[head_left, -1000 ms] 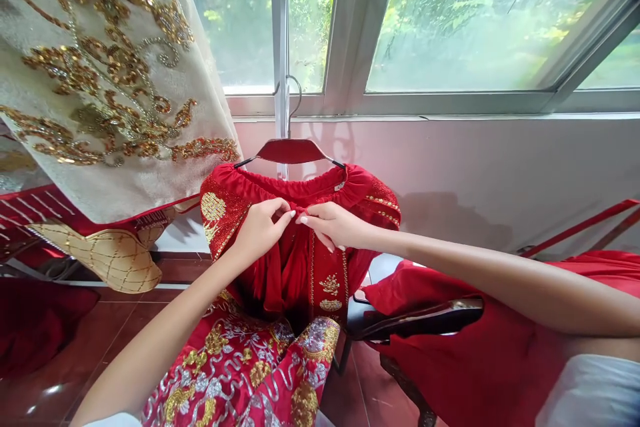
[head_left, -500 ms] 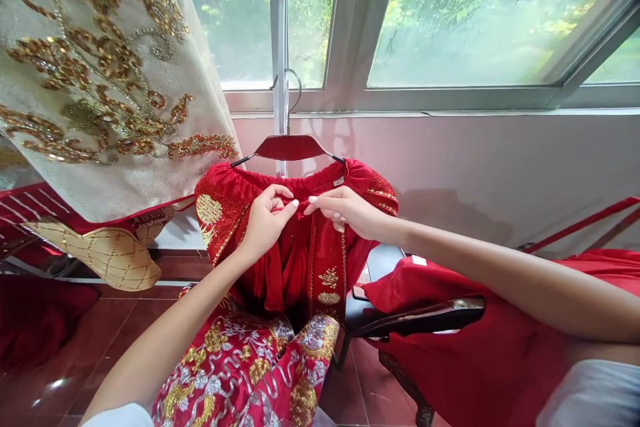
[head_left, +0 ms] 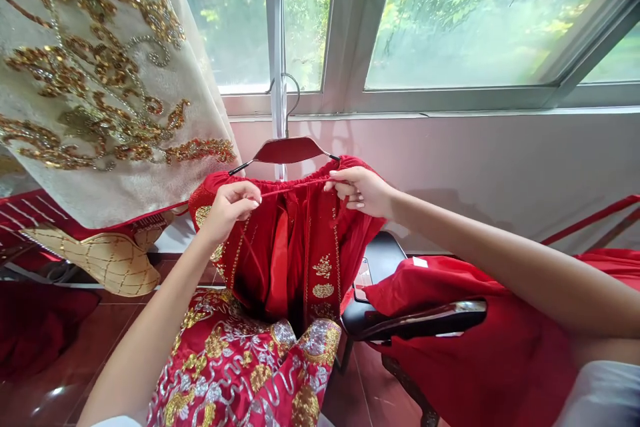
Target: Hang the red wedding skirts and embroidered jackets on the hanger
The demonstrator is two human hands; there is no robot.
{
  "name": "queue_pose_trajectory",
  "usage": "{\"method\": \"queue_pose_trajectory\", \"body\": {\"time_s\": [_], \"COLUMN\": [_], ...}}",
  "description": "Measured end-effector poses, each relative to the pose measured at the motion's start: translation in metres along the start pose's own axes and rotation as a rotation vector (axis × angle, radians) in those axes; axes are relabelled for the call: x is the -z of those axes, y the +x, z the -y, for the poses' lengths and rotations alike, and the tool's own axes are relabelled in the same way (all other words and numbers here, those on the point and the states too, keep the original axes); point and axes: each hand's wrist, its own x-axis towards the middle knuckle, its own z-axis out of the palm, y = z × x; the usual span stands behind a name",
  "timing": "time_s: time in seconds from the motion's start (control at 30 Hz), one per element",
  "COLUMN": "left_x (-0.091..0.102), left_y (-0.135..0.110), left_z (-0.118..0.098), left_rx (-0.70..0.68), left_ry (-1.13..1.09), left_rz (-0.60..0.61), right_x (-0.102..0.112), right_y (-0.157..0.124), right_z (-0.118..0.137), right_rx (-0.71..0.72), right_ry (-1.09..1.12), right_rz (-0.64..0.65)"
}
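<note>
A red skirt (head_left: 323,233) with gold embroidered bands and a gathered waist hangs from a dark red clip hanger (head_left: 290,151). My left hand (head_left: 227,208) pinches one end of a thin red drawstring (head_left: 295,187) at the left of the waist. Pinched on the same string at the right is my right hand (head_left: 363,188), its other fingers curled. Between the two hands the string runs taut across the front of the waistband. A loose strand dangles below my left hand. Lower down, a red garment with gold and silver embroidery (head_left: 240,353) lies in front of the skirt.
A cream cloth with gold sequins (head_left: 100,80) hangs at the left, above a quilted beige piece (head_left: 103,260). At the right, red fabric (head_left: 475,373) drapes over a black chair (head_left: 425,320). Behind stand a metal pole (head_left: 278,33) and a window frame (head_left: 450,100).
My hands have moved apart from the middle of the waist, the left one leftward and the right one slightly rightward. The drawstring now stretches between them.
</note>
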Motion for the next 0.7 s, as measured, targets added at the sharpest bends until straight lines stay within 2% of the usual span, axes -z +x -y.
{"method": "queue_pose_trajectory", "body": {"time_s": [0.07,0.13,0.2,0.27,0.37,0.43,0.5,0.57,0.63,0.7], "left_x": [0.003,0.002,-0.002,-0.01,-0.029,-0.045,-0.058,-0.067,-0.071,-0.073], "left_y": [-0.005,-0.009,-0.01,-0.006,0.008,0.016,0.021,0.021,0.019,0.018], "left_z": [-0.003,-0.009,-0.016,-0.02,-0.02,-0.016,-0.012,-0.008,-0.007,-0.007], "left_rx": [-0.037,-0.109,-0.202,-0.305,-0.43,-0.437,-0.35,-0.234,-0.166,-0.142], "left_ry": [0.282,0.605,0.864,0.985,0.867,0.674,0.499,0.39,0.345,0.348], "left_rz": [-0.001,-0.081,-0.206,-0.359,-0.527,-0.554,-0.475,-0.334,-0.223,-0.191], "right_x": [0.007,0.013,0.016,0.015,0.008,0.002,-0.004,-0.01,-0.016,-0.021], "right_y": [0.004,0.008,0.011,0.015,0.021,0.023,0.024,0.022,0.018,0.014], "right_z": [0.005,0.009,0.011,0.008,-0.004,-0.013,-0.021,-0.025,-0.027,-0.027], "right_rx": [-0.182,-0.318,-0.338,-0.255,-0.012,0.168,0.3,0.379,0.451,0.544], "right_ry": [-0.068,-0.182,-0.282,-0.326,-0.292,-0.223,-0.156,-0.14,-0.188,-0.282], "right_rz": [0.068,0.177,0.301,0.395,0.411,0.359,0.285,0.189,0.079,-0.028]}}
